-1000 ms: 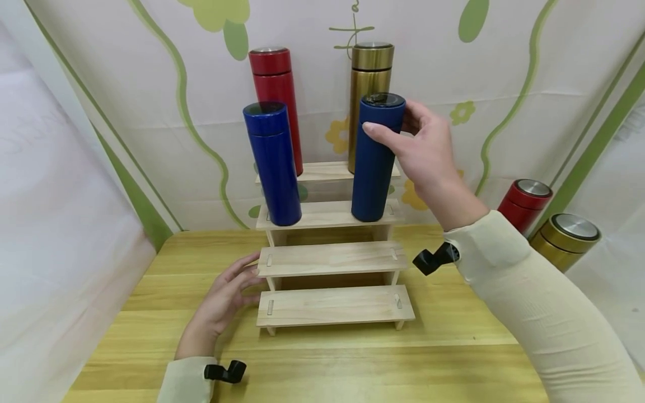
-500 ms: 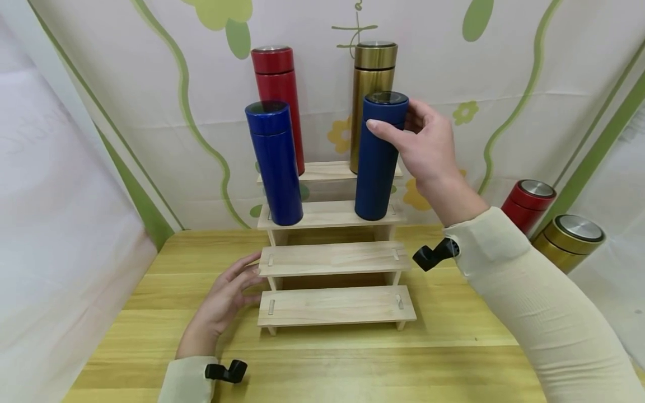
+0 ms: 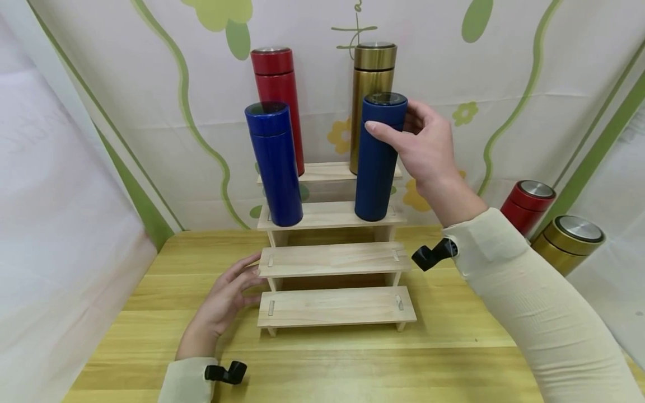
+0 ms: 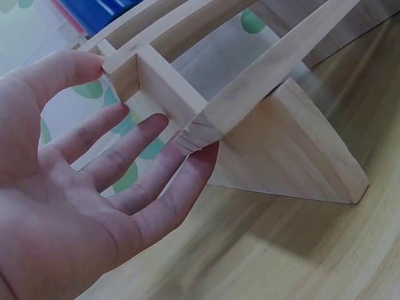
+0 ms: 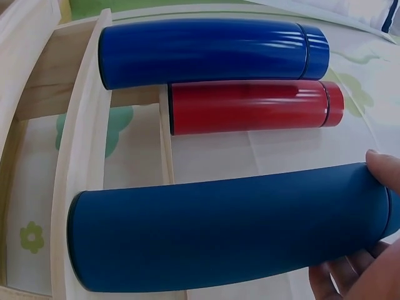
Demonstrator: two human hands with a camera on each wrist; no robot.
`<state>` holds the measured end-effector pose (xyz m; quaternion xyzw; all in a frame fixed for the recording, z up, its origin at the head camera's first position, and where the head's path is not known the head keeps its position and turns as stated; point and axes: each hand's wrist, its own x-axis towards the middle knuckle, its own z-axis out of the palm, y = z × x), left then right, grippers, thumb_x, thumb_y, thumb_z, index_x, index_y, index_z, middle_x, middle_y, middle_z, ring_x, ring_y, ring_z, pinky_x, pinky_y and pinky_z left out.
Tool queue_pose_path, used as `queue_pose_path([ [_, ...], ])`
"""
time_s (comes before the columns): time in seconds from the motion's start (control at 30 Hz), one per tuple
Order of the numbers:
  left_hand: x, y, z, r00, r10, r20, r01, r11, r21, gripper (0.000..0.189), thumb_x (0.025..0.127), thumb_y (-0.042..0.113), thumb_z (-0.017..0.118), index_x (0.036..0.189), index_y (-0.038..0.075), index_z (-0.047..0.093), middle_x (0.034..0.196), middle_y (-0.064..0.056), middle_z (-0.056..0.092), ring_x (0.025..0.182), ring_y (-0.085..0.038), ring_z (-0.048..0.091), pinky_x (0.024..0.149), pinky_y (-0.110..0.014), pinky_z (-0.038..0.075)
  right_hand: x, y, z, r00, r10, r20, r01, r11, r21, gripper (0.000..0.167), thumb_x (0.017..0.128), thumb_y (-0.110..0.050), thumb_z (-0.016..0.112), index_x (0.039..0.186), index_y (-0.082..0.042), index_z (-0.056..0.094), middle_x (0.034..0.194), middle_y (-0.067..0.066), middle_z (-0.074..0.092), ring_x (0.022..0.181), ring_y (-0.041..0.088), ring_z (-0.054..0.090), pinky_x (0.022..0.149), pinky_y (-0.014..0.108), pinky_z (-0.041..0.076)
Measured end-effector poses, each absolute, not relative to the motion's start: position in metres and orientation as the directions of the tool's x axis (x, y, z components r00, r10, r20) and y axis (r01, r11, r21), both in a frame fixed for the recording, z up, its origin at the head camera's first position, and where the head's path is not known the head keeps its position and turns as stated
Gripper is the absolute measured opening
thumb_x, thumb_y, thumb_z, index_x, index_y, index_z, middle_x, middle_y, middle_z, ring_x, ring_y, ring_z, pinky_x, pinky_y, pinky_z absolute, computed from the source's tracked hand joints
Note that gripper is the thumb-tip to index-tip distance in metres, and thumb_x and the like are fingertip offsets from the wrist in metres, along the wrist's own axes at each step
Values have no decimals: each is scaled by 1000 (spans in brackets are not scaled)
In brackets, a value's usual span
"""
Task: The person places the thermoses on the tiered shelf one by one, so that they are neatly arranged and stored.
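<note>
In the head view, my right hand [image 3: 428,145] holds the matte dark blue thermos [image 3: 375,173] near its top, thumb in front and fingers behind. The thermos stands upright at the right of the second-highest tier of the wooden step rack [image 3: 335,260]. A glossy blue thermos [image 3: 274,168] stands on that tier's left. Behind, on the top tier, are a red thermos [image 3: 276,75] and a gold thermos [image 3: 375,59]. My left hand [image 3: 221,305] touches the rack's left side; in the left wrist view its fingers [image 4: 140,140] are spread and loosely bent against the wood.
Another red thermos [image 3: 529,204] and another gold thermos [image 3: 569,240] stand at the right, partly behind my right sleeve. The rack rests on a wood-grain table [image 3: 353,366]. A patterned white curtain [image 3: 312,33] hangs close behind.
The view shifts very slightly. My right hand stays on the dark blue thermos and my left hand stays at the rack's side; nothing else visibly moves.
</note>
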<state>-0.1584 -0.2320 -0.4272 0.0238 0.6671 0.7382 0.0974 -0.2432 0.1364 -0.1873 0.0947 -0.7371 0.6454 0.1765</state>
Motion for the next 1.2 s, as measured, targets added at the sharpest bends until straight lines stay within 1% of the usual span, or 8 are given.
queue_pose_path([
  [0.2, -159, -232, -426, -980, 178, -84, -103, -98, 990, 58, 111, 23, 57, 165, 13, 41, 137, 7, 66, 120, -17, 68, 100, -46, 60, -243, 137, -188, -920, 86, 383, -367, 157, -917, 66, 89, -33, 90, 147, -18, 63, 124, -4, 66, 117, 16, 59, 105, 36, 50],
  [0.97, -159, -232, -427, -981, 169, -94, -111, -98, 989, 56, 111, 23, 58, 164, 14, 44, 137, 8, 66, 120, -16, 68, 99, -44, 60, -245, 138, -190, -923, 93, 373, -359, 141, -923, 66, 88, -32, 91, 146, -19, 63, 123, -4, 66, 117, 16, 58, 105, 36, 49],
  [1.2, -158, -232, -428, -981, 169, -99, -116, -96, 989, 56, 111, 24, 59, 164, 15, 45, 139, 6, 65, 121, -17, 68, 100, -44, 60, -242, 139, -193, -918, 90, 387, -365, 192, -911, 67, 90, -36, 89, 149, -21, 62, 129, -4, 66, 120, 16, 58, 106, 36, 50],
])
